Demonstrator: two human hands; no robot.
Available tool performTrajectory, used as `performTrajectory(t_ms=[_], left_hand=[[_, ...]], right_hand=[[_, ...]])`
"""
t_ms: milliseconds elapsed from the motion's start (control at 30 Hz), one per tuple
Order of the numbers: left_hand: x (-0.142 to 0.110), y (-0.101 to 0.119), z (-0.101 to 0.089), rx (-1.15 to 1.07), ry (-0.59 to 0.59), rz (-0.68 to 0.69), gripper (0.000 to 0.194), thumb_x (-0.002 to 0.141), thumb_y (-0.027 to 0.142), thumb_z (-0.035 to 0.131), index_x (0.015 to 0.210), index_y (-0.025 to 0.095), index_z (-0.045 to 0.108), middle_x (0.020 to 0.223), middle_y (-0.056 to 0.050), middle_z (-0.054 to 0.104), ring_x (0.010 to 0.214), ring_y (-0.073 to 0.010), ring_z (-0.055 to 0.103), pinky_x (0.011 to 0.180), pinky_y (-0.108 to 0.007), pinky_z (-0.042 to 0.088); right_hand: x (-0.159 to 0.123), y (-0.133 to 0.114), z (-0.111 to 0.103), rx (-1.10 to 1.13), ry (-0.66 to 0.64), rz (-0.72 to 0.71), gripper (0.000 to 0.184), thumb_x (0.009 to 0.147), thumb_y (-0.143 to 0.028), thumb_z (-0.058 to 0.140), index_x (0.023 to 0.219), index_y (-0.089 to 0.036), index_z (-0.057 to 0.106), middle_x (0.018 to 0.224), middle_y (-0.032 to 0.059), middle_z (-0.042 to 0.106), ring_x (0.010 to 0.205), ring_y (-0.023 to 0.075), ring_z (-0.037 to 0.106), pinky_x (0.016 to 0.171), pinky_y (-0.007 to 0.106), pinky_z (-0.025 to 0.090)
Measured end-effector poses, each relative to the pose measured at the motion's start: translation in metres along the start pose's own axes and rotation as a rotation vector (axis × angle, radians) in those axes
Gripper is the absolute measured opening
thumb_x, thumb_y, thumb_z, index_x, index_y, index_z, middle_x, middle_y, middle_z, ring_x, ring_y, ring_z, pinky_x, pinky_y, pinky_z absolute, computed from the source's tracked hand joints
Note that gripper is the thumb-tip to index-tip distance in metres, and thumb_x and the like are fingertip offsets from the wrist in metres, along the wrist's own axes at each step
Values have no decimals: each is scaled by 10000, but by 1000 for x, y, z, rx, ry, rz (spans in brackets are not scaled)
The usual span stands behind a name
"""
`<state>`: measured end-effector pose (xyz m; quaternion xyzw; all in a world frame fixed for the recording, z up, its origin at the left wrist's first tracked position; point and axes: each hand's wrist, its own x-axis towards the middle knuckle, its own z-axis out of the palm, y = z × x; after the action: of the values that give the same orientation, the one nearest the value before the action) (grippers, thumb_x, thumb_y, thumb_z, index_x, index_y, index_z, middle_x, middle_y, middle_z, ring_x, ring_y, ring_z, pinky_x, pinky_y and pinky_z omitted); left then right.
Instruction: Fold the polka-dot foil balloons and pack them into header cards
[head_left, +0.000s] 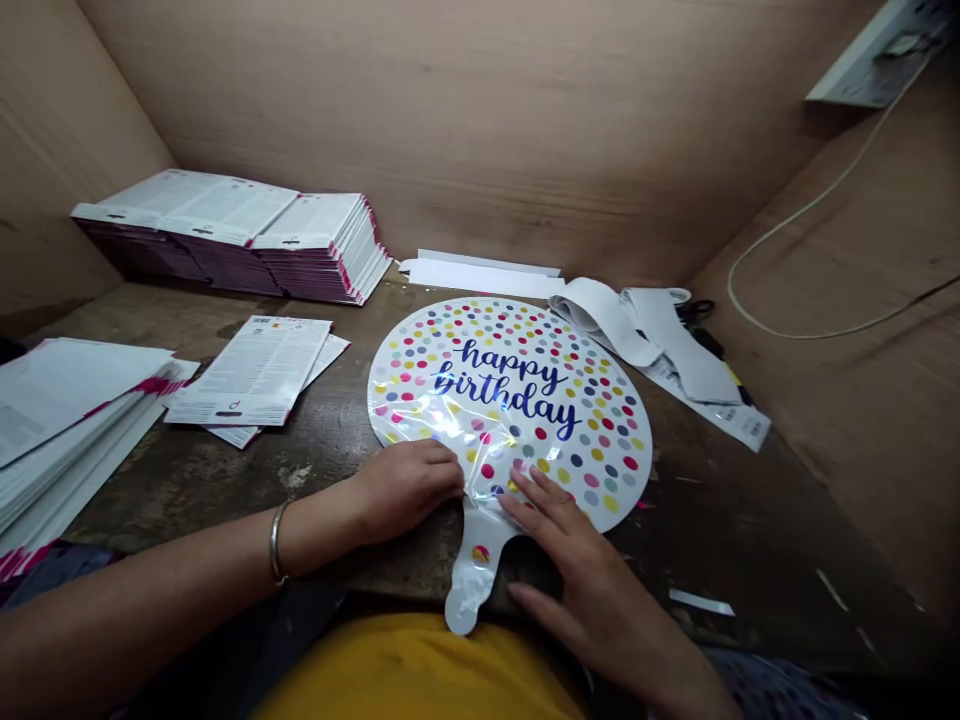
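Note:
A flat foil balloon (510, 400) lies on the table in front of me, white with coloured dots and the words "happy birthday". Its narrow tail (474, 570) points toward me and hangs past the table's front edge. My left hand (409, 490) has its fingers closed at the balloon's lower left edge, just above the tail, pinching the foil there. Stretched flat, the fingers of my right hand (566, 560) rest on the balloon's lower right part, with the thumb apart. The foil is creased between the two hands.
Stacked printed cards (225, 235) stand at the back left. More cards (255, 370) lie left of the balloon, with another pile (75, 430) at the far left. A label roll (607, 320) and paper strips (484, 272) lie behind. A cable (750, 310) hangs at right.

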<state>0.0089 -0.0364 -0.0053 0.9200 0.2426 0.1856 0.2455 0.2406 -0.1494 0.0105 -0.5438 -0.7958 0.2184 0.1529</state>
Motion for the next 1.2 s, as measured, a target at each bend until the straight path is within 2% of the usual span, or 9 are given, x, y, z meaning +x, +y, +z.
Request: performTrajectory(t_ms=[100, 233, 333, 400, 633, 700, 867, 1100, 1200], left_hand=[[2, 3, -5, -10, -45, -43, 204, 910, 291, 469, 991, 185, 622, 938, -67, 656, 877, -186, 592, 778, -284, 447], [4, 10, -10, -51, -62, -13, 480, 782, 444, 640, 1176, 190, 536, 1104, -97, 597, 984, -229, 554, 823, -305, 436], [8, 14, -7, -12, -52, -9, 222, 905, 291, 465, 1010, 182, 626, 992, -83, 628, 900, -199, 567, 769, -277, 430], [11, 13, -5, -56, -11, -78, 248, 913, 221, 409, 910, 175, 652, 878, -65, 648, 798, -176, 574, 712, -259, 421], [29, 0, -11, -589, -74, -539, 27, 672, 177, 614, 647, 165, 613, 623, 27, 596, 586, -121, 534, 542, -191, 368], [33, -2, -12, -685, -88, -611, 86, 595, 135, 625, 604, 164, 544, 595, 44, 571, 544, -110, 528, 511, -181, 364], [42, -4, -12, -769, -119, -631, 210, 553, 163, 651, 583, 178, 443, 549, 70, 515, 478, -88, 473, 454, -170, 339], [43, -5, -20, -742, -189, -439, 199, 757, 317, 568, 655, 151, 610, 603, 39, 542, 547, -92, 448, 517, -177, 350], [45, -10, -19, -809, -239, -476, 182, 755, 295, 569, 687, 138, 629, 626, 30, 562, 553, -90, 454, 531, -183, 356]], right_hand=[[10, -7, 12, 57, 148, -28, 441, 794, -141, 533, 1226, -229, 548, 1384, 77, 458, 1315, 261, 345, 1058, 486, 343], [26, -8, 18, 190, 363, 56, 230, 841, -132, 463, 959, -205, 646, 1065, 87, 653, 1011, 222, 592, 868, 390, 490], [33, -8, 13, 234, 375, 124, 204, 884, -232, 457, 847, -205, 656, 863, 67, 673, 812, 204, 626, 716, 336, 508], [34, -8, 9, 250, 369, 160, 237, 898, -281, 450, 822, -202, 660, 811, 61, 671, 761, 198, 623, 679, 321, 500], [31, 0, 0, 227, 556, 155, 155, 827, -288, 592, 969, -236, 626, 1023, 58, 654, 974, 217, 594, 869, 380, 467], [30, -2, -2, 168, 594, 91, 175, 802, -268, 628, 974, -241, 620, 1041, 61, 639, 998, 219, 579, 884, 389, 461], [34, -6, -1, -78, 527, -107, 297, 747, -233, 679, 1035, -237, 606, 1123, 84, 604, 1082, 263, 517, 929, 462, 415], [45, -1, 4, -118, 532, -69, 266, 801, -208, 615, 1066, -203, 595, 1078, 91, 636, 1022, 238, 553, 900, 434, 438], [47, -3, 3, -126, 521, -83, 284, 803, -209, 615, 1086, -208, 593, 1108, 89, 624, 1040, 239, 542, 906, 443, 435]])
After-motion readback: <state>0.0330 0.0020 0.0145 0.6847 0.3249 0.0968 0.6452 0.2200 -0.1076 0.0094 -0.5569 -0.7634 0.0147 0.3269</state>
